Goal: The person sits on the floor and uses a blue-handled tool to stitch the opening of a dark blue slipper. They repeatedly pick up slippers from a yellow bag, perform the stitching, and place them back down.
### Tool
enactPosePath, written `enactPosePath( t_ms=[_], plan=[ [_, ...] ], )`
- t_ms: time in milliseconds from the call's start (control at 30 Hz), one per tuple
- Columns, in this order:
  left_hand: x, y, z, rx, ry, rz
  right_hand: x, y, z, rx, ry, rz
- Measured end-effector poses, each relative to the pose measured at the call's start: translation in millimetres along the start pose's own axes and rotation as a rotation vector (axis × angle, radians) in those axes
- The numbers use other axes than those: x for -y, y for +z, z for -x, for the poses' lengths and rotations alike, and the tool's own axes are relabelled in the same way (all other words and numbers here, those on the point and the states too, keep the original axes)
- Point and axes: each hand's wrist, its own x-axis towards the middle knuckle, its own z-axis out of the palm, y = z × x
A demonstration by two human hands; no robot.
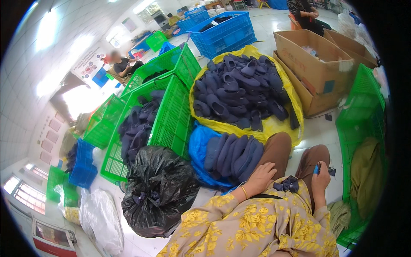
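Head camera, looking down over a yellow flowered blouse (257,231): the right hand (320,177) is closed around a small blue tool (316,169), thumb and fingers pinched on it, with a dark scrap (332,171) just past the fingertips; what kind of tool it is cannot be told. The left hand (261,176) lies loosely spread, fingers slightly bent, resting against the near end of a row of dark blue slipper pieces (233,156), a thin gold bangle (244,192) on its wrist. A dark blue scrunchie (287,184) lies on the lap between the two hands.

The soft, felt-like row lies in a blue plastic sack (199,150) beside the left knee in brown trousers (278,150). Just beyond, a yellow sack (274,126) holds a heap of the same dark blue slippers (237,92). Bare white floor (319,128) shows only in a narrow strip between the knees, the yellow sack and a green mesh crate (359,124) on the right.

To the left stand more green lattice crates (171,115), one holding dark cloth, and a shiny, crinkled black bag (158,190) tied shut, with a clear bag (100,220) near it. Farther off are open cardboard boxes (312,68) and a blue crate (227,36).
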Motion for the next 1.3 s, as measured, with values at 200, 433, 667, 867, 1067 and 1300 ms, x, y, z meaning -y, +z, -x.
enactPosePath(
  t_ms=[200,433,667,867,1067,1300],
  plan=[
    [-1,-4,1,-0.02,-0.093,0.093,14,-1,-2,0.015,-0.007,-0.085],
    [-4,-5,1,0.045,-0.057,-0.017,14,15,-1,0.04,-0.008,-0.119],
    [3,-42,-13,-0.183,-0.082,0.09,5,28,0,0.116,0.062,-0.146],
    [79,-253,27,-1.382,-0.55,-0.549,3,42,1,0.161,0.008,-0.171],
    [-11,-355,72,-1.904,-0.573,-0.263,23,43,-4,0.155,-0.056,-0.186],
    [15,-167,-16,-0.982,-0.318,-0.074,42,32,-6,0.277,-0.207,-0.164]
  ],
)
